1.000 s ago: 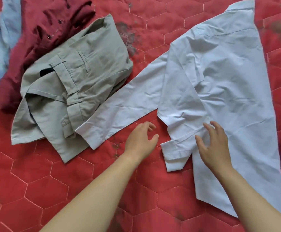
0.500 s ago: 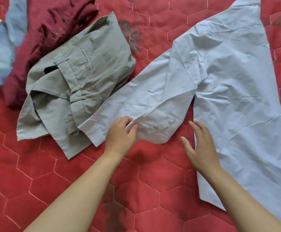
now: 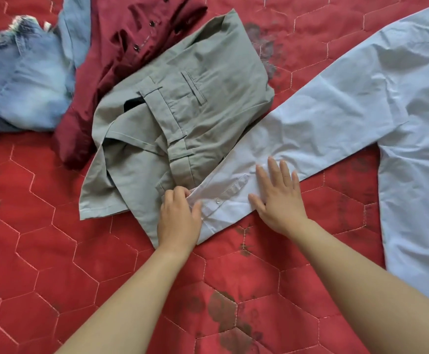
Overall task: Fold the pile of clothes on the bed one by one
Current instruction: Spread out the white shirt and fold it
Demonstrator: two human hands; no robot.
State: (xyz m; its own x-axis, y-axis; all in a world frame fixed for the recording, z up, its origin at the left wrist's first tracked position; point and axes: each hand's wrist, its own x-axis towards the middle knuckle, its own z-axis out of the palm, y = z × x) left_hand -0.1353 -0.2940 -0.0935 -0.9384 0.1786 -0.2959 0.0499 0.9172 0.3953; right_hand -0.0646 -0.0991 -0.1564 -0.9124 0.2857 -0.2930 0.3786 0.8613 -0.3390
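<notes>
A pale blue long-sleeved shirt (image 3: pixel 399 103) lies spread on the red quilted bed, its body at the right. One sleeve (image 3: pixel 307 121) stretches out to the left, and its buttoned cuff overlaps the edge of the khaki trousers (image 3: pixel 182 118). My left hand (image 3: pixel 179 218) pinches the cuff end between thumb and curled fingers. My right hand (image 3: pixel 278 198) lies flat, fingers spread, pressing on the sleeve just right of the cuff.
A crumpled dark red buttoned shirt (image 3: pixel 121 47) lies behind the trousers. Faded blue jeans (image 3: pixel 24 80) sit at the far left. The red quilt (image 3: pixel 55 251) has dark stains in front of me.
The sleeve that lay folded over the shirt's body has been drawn out to the left and laid straight. My left hand took its cuff, and my right hand moved onto the sleeve.
</notes>
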